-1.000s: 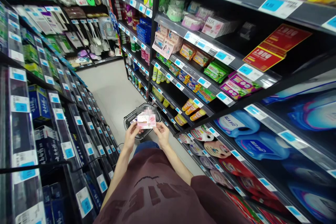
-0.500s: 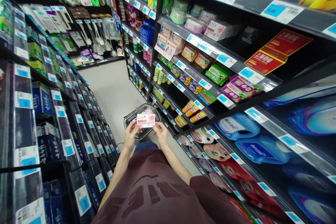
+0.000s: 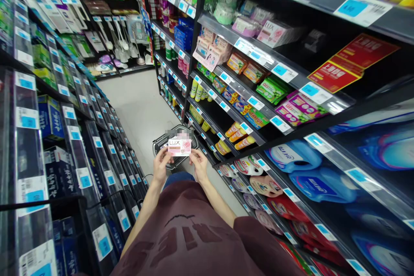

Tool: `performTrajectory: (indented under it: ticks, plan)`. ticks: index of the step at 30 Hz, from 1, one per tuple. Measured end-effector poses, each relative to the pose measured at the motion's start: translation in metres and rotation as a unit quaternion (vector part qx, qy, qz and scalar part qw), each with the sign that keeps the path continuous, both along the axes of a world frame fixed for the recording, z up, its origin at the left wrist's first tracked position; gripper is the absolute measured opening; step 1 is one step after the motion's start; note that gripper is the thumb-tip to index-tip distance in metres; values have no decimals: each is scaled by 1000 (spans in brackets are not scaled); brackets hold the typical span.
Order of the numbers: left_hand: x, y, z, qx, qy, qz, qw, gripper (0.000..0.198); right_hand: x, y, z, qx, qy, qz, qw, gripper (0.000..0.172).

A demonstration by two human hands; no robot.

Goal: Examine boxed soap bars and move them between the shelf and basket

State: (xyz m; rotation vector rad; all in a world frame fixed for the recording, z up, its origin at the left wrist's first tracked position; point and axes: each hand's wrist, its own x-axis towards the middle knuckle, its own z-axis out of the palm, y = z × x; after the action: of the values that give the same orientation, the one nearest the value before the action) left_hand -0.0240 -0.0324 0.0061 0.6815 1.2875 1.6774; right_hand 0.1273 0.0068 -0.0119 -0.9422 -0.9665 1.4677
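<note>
A pink and white LUX soap box [image 3: 180, 147] is held level in front of my body, its printed front facing up at me. My left hand [image 3: 161, 164] pinches its left end and my right hand [image 3: 198, 163] pinches its right end. Beneath the box a dark shopping basket [image 3: 157, 143] with a perforated wall is partly visible; the box and my hands cover much of it, so its contents are mostly hidden. A blurred patch lies just above the box.
Shelves with price tags line both sides of a narrow aisle. On the right sit more LUX boxes [image 3: 274, 33], wrapped soap bars [image 3: 273, 89] and blue detergent bottles [image 3: 320, 185]. Blue boxes [image 3: 51, 117] stand on the left shelf. Pale floor [image 3: 129, 95] runs ahead to a rack.
The view has shifted slightly, so the shelves sit a little differently in the picture. Both hands keep hold of the soap box in nearly the same place.
</note>
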Motion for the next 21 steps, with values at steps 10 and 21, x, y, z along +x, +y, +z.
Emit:
performTrajectory:
  ticks: [10, 21]
  plan:
    - [-1, 1, 1, 13, -116, -5, 993, 33, 3, 1, -1, -18, 16, 9, 1000, 31]
    - [-3, 1, 4, 29, -165, -2, 986, 26, 3, 2, -4, -8, 3, 26, 1000, 26]
